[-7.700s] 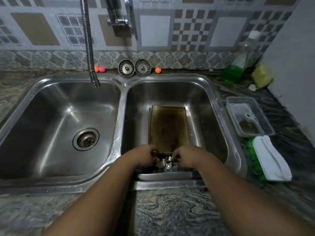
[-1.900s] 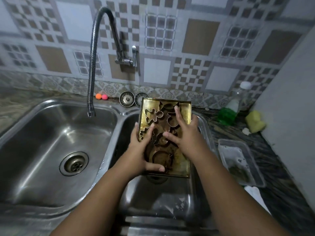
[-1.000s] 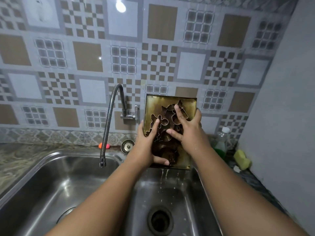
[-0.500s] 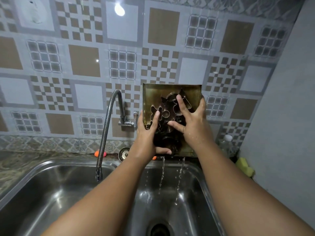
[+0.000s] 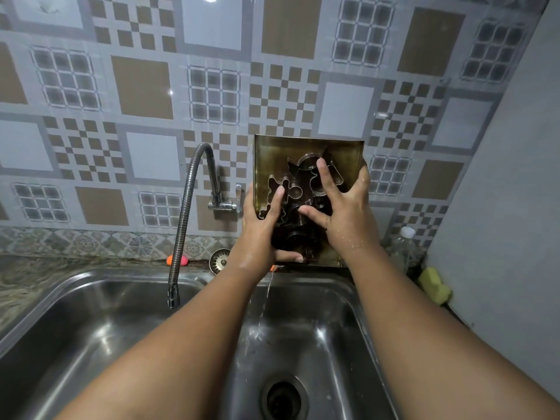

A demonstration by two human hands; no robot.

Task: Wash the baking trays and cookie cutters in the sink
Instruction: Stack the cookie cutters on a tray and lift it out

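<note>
- Two hands hold one baking tray up on end over the right-hand basin of the sink, with a cluster of cookie cutters pinned against its inner face.
- Well left of the left hand, the tap hangs over the other basin with no water running from it.
- Left hand: it is closed around the tray's left edge and lower corner, thumb hooked under the bottom rim and forefinger pressed on a cutter.
- Just below that thumb, a thin stream of water runs off the tray's low edge into the basin; the steep tilt looks meant to drain it.
- Between the hands, the tray stands nearly upright, long axis vertical, open face toward the person and far end pointing up at the tiled wall.
- Right hand: fingers are spread flat over the cutters and the outer ones wrap the right edge, so it both grips the tray and, I judge, keeps the loose cutters from sliding out.
- Right of that hand, a bottle and a yellow sponge sit on the counter.
</note>
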